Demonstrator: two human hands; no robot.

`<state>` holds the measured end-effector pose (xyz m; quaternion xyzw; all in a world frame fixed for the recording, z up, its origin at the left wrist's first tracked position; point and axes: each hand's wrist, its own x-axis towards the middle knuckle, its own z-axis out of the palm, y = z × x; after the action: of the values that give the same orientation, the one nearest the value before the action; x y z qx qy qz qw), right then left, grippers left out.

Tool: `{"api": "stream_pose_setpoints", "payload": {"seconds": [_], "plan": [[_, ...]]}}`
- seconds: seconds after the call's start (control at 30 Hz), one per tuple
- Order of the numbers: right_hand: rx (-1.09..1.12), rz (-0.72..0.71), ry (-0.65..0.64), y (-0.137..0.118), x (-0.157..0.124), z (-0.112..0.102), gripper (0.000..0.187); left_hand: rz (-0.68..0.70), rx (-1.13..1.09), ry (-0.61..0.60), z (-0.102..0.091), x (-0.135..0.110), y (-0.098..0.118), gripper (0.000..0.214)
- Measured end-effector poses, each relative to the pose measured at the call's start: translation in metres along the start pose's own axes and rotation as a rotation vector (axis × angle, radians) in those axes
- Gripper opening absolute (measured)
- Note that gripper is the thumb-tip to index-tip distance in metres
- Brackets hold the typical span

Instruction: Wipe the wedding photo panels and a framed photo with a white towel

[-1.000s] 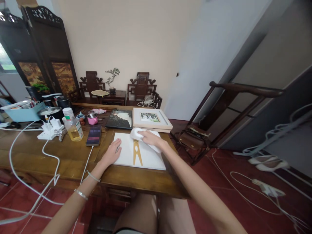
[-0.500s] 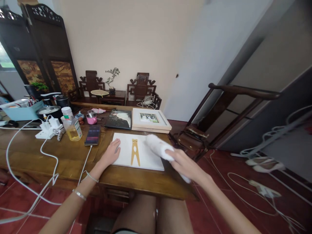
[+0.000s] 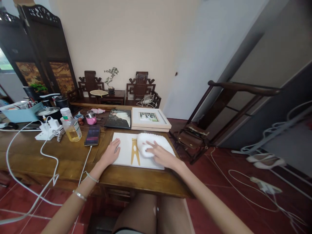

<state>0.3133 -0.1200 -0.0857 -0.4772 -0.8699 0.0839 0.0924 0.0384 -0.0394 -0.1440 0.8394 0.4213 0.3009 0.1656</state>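
A white rectangular board point(image 3: 125, 148) lies near the table's front edge. On it is a yellow, cat-headed flat figure point(image 3: 135, 143) with two long legs. My left hand point(image 3: 111, 153) rests flat on the board's left edge, fingers stretched out. My right hand point(image 3: 161, 155) grips a white fluffy cloth point(image 3: 152, 139), its fingers pressed into the pile. The cloth lies over the board's right part and reaches the figure's right side. It hides the board's upper right corner.
Behind the board lie a dark picture point(image 3: 118, 118) and a framed photo point(image 3: 149, 117). To the left are a phone point(image 3: 92, 135) on a cable, a pink cup point(image 3: 91, 119), a bottle of yellow liquid point(image 3: 71, 126) and a power strip point(image 3: 46, 132). A wooden chair point(image 3: 195, 136) stands right.
My right hand has moved left with the fluffy cloth, which was held raised and blurred at the board's right side and now lies spread on it. My left hand has stayed put.
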Motion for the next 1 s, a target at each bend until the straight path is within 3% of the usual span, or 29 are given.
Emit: {"api": "stream_pose_setpoints", "payload": {"seconds": [0.17, 0.27, 0.4, 0.6, 0.73, 0.87, 1.0], "plan": [[0.147, -0.042, -0.109, -0.039, -0.065, -0.018, 0.056, -0.012, 0.007, -0.003, 0.0, 0.0, 0.003, 0.044], [0.175, -0.042, -0.118, -0.047, -0.08, -0.021, 0.053, -0.017, 0.009, -0.007, -0.001, 0.001, 0.004, 0.044], [0.18, -0.026, -0.058, -0.023, -0.061, -0.016, 0.05, -0.012, 0.018, -0.009, -0.002, 0.001, 0.004, 0.044], [0.124, 0.135, 0.038, 0.034, 0.011, -0.01, 0.055, -0.008, 0.037, -0.027, -0.004, 0.001, 0.003, 0.046], [0.117, 0.183, 0.079, 0.05, 0.041, -0.009, 0.055, -0.001, 0.017, -0.021, -0.005, 0.001, 0.002, 0.045], [0.126, 0.169, 0.057, 0.045, 0.029, -0.009, 0.055, -0.007, -0.001, -0.015, -0.005, 0.001, 0.002, 0.045], [0.157, 0.149, -0.044, 0.013, -0.018, -0.015, 0.054, -0.016, -0.006, -0.017, -0.005, 0.0, 0.005, 0.045]]}}
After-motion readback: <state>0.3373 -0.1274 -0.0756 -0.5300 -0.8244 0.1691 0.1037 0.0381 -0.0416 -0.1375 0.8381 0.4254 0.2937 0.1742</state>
